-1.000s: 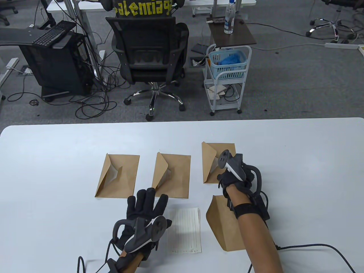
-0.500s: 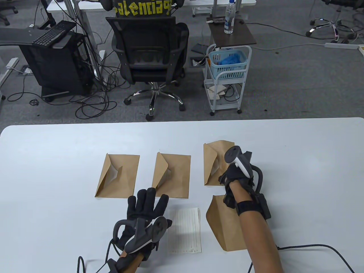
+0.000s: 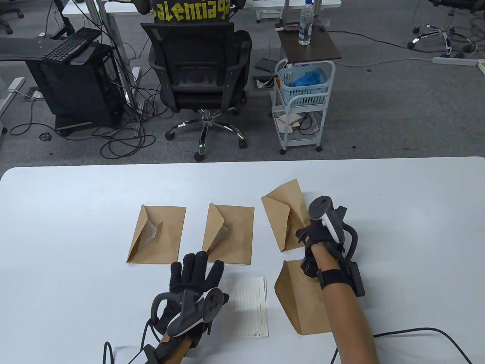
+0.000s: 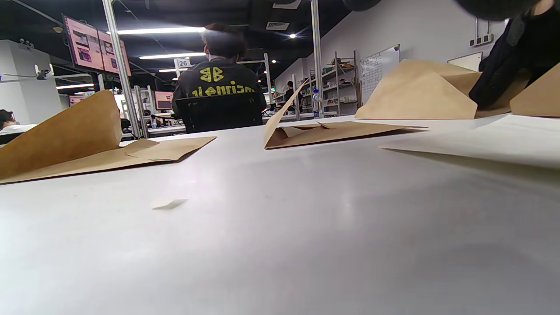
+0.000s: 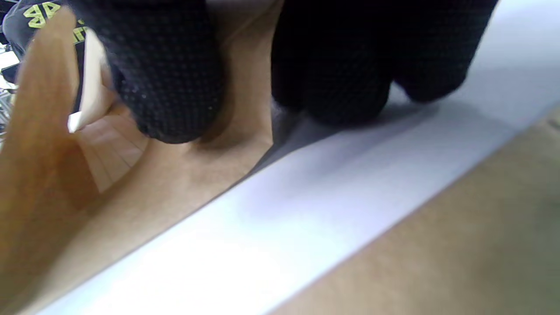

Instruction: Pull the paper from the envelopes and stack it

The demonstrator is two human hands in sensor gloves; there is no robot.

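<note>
Three brown envelopes lie in a row: the left envelope (image 3: 157, 233), the middle envelope (image 3: 229, 235) and the right envelope (image 3: 284, 216), which is turned askew. My right hand (image 3: 305, 235) grips the right envelope at its near right edge. In the right wrist view the thumb (image 5: 170, 87) presses on the envelope (image 5: 188, 183) and a white sheet (image 5: 89, 92) shows inside. My left hand (image 3: 195, 275) rests flat on the table with fingers spread, beside a lined paper sheet (image 3: 246, 307). A fourth envelope (image 3: 299, 299) lies partly under my right forearm.
The white table (image 3: 398, 227) has its far edge just beyond the envelopes. The left wrist view shows the left envelope (image 4: 87, 144), the middle envelope (image 4: 323, 131), the right envelope (image 4: 420, 94) and the sheet (image 4: 481, 140). An office chair (image 3: 197, 76) and a cart (image 3: 301, 102) stand behind the table.
My right hand has shifted right and toward me, and the right envelope has swung askew in its grip. My left hand and the other envelopes have not moved.
</note>
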